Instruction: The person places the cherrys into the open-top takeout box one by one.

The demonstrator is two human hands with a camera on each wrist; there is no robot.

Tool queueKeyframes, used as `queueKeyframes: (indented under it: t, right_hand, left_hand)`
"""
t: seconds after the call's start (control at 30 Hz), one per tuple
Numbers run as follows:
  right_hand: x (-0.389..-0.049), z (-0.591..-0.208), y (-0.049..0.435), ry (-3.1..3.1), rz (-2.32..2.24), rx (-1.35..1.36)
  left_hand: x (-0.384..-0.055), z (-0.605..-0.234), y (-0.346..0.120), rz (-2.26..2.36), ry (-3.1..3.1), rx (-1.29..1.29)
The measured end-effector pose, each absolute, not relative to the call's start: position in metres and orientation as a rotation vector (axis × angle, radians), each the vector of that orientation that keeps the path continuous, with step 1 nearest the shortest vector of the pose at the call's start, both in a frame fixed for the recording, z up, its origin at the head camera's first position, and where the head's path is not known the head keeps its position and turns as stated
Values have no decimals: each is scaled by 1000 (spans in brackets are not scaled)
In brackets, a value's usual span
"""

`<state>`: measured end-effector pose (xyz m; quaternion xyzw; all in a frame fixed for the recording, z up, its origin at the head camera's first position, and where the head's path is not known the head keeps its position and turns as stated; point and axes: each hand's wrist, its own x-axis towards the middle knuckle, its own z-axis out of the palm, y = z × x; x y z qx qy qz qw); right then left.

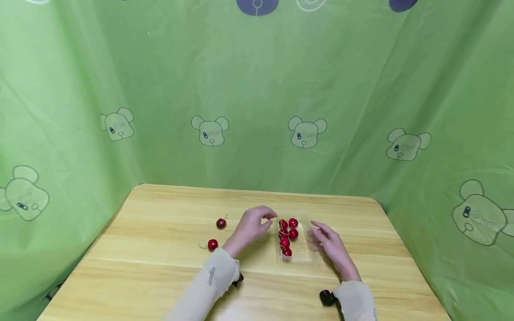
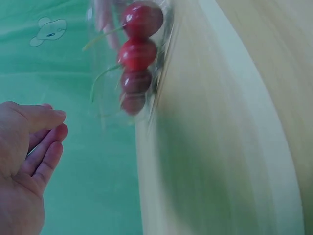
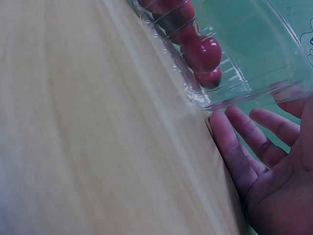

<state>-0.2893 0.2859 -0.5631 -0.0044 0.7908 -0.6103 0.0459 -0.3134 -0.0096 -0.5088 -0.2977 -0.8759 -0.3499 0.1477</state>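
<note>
A clear plastic box (image 1: 303,254) sits on the wooden table between the two hands, with several red cherries (image 1: 284,243) along its left side. Just off the box's left side is the left hand (image 1: 253,225), palm turned toward it, fingers loosely bent and holding nothing; the left wrist view shows a gap between that hand and the box. At the opposite side, the right hand (image 1: 331,245) has its relaxed, spread fingers (image 3: 249,132) right at the plastic wall. One of its digits shows through the plastic in the right wrist view.
Two loose cherries with stems lie left of the left hand: a darker cherry (image 1: 221,223) farther back and a brighter cherry (image 1: 213,244) nearer. A green curtain (image 1: 257,165) with bear-head prints stands behind the table (image 1: 160,267) and along both sides.
</note>
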Motion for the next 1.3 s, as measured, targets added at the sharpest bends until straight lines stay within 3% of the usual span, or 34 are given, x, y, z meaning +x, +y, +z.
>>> queueKeyframes:
  t: [0.3, 0.77, 1.03, 1.3]
  right_hand:
    - [-293, -561, 284, 2404, -1880, -14]
    - [-290, -558, 283, 2387, -1898, -15]
    - [-290, -560, 282, 2378, -1895, -18]
    - [-288, -562, 283, 2375, -1894, -21]
  left_hand:
    - [-303, -498, -68, -1085, -2493, -783]
    - [-284, -517, -167, -1039, -2659, -654]
    - [-275, -526, -199, -990, -2814, -569]
    - [-273, -540, -210, -895, -2904, -702]
